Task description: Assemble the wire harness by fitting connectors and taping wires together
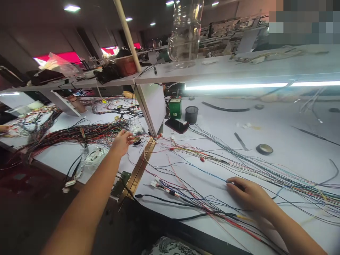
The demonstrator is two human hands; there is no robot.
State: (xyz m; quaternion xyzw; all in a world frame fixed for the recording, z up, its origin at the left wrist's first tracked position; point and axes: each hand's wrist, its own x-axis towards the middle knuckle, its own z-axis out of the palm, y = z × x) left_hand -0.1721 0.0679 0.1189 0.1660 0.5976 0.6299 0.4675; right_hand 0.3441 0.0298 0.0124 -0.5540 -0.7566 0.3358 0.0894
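Observation:
My right hand (247, 193) pinches a thin blue wire (209, 172) between thumb and fingers, low over the white table. Stretched out to the far left, my left hand (122, 142) has loosely bent fingers, apart, with nothing visible in them. Close to its fingertips lies a small black tape roll (137, 141). Behind that hand spreads a thick bundle of dark and red wires (87, 132). In front of my right hand, a black-sleeved cable (164, 200) and a white connector (154, 182) rest on the table.
A brass-coloured strip (140, 163) and an upright panel (151, 106) divide the two tables. Farther back are a green box (175, 108), a black mesh cup (191, 115) and a phone (176, 125). A tape roll (264, 149) lies right. A shelf (225, 67) runs above.

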